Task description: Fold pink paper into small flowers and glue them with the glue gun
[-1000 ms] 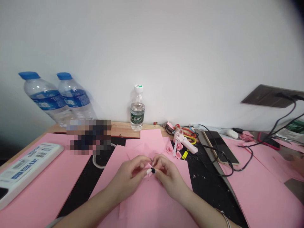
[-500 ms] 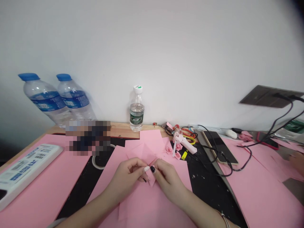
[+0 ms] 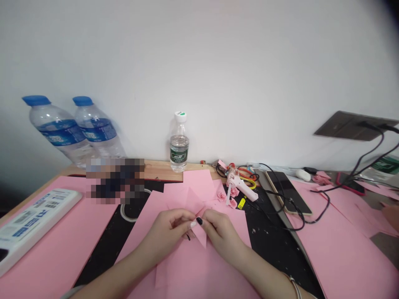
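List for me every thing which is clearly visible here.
Held paper: one, pink, centre
Paper sheets: several, pink, throughout
Glue gun: one, pale pink, right
Paper roses: at least three, pink, right
Large bottles: two, clear, rear left
Small bottle: one, clear, rear centre
Partial bottle: one, green label, right
Phone: one, black, right
Device: one, red edge, right
Cables: several, mostly black, right
Tag: one, yellow, right
Ring: one, white, left
Printed bar: one, white, left
Rounded object: one, white, right
Wall socket: one, dark, right
Mat: one, black, beneath
Table: one, wooden, beneath
Blurred patch: one, dark, left
Other person's hand: one, bare, right
Left hand: one, white thumbnail, centre
Right hand: one, black thumbnail, centre
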A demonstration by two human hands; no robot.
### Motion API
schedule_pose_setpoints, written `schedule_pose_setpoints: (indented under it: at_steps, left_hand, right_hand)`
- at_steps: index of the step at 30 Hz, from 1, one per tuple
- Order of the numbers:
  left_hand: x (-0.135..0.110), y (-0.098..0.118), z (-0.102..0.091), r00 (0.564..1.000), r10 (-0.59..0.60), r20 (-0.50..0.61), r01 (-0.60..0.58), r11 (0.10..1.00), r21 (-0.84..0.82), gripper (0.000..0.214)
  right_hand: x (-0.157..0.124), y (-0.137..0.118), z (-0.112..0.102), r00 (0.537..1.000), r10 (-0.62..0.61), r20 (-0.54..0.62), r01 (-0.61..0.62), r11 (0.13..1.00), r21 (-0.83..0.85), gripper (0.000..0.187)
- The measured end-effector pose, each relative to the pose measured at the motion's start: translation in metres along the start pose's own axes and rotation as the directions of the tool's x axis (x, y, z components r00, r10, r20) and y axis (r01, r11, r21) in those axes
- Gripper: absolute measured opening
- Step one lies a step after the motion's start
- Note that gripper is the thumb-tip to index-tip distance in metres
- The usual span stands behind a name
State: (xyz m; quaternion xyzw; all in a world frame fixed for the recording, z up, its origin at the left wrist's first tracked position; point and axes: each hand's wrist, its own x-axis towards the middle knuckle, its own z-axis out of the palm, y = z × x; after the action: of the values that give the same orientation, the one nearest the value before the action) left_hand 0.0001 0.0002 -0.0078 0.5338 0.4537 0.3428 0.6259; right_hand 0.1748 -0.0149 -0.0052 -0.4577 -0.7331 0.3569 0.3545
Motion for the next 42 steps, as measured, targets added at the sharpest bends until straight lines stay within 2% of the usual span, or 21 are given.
schedule_pose_setpoints:
  at_steps: [4, 9, 12, 15, 19, 24, 28, 32, 37, 39, 42]
  left_hand:
    - [0.0, 0.002, 0.001, 0.999, 0.022, -0.034, -0.023, 0.999, -0.026, 0.012]
    - [0.0, 0.001, 0.001, 0.999, 0.033, 0.015, -0.033, 0.999, 0.003, 0.018]
    - [0.0, 0.001, -0.001, 0.995, 0.1, -0.03, -0.098, 0.993, 0.067, 0.016]
    - [0.001, 0.004, -0.002, 0.99, 0.116, -0.08, -0.116, 0.993, 0.011, 0.013]
    - [0.002, 0.008, -0.001, 0.995, 0.062, -0.076, -0.069, 0.993, -0.098, 0.017]
    - [-0.001, 0.009, 0.004, 0.999, -0.034, 0.007, 0.035, 0.981, -0.19, 0.027]
    - [-0.002, 0.005, 0.006, 0.994, -0.071, 0.078, 0.085, 0.98, -0.179, 0.024]
    - [-0.002, 0.001, 0.005, 0.992, -0.062, 0.109, 0.079, 0.983, -0.168, 0.019]
    - [-0.004, -0.001, 0.006, 0.987, -0.077, 0.14, 0.102, 0.979, -0.176, 0.021]
    - [-0.005, -0.001, 0.007, 0.986, -0.094, 0.135, 0.118, 0.976, -0.182, 0.022]
    - [-0.005, -0.001, 0.007, 0.985, -0.124, 0.118, 0.145, 0.97, -0.195, 0.028]
  right_hand:
    - [-0.001, 0.002, 0.002, 0.998, 0.048, -0.04, -0.048, 0.999, 0.011, 0.028]
    - [0.0, 0.0, 0.001, 0.996, 0.055, -0.07, -0.051, 0.997, 0.064, 0.03]
    - [-0.001, 0.0, 0.0, 0.991, 0.113, -0.07, -0.105, 0.988, 0.111, 0.028]
    - [-0.001, 0.0, 0.0, 0.989, 0.139, -0.041, -0.133, 0.983, 0.126, 0.026]
    - [-0.001, 0.002, 0.001, 0.985, 0.146, -0.09, -0.135, 0.984, 0.119, 0.033]
    - [0.001, 0.003, 0.002, 0.924, 0.268, -0.272, -0.2, 0.947, 0.252, 0.039]
    - [0.003, 0.001, 0.002, 0.906, 0.288, -0.311, -0.199, 0.937, 0.288, 0.04]
    - [0.003, 0.001, 0.002, 0.931, 0.263, -0.255, -0.18, 0.935, 0.305, 0.035]
    - [-0.002, 0.004, 0.005, 0.95, 0.2, -0.242, -0.135, 0.956, 0.26, 0.017]
    - [-0.005, 0.004, 0.004, 0.957, 0.105, -0.27, -0.066, 0.986, 0.15, 0.013]
    - [-0.007, 0.004, 0.001, 0.957, -0.133, -0.256, 0.122, 0.991, -0.058, 0.014]
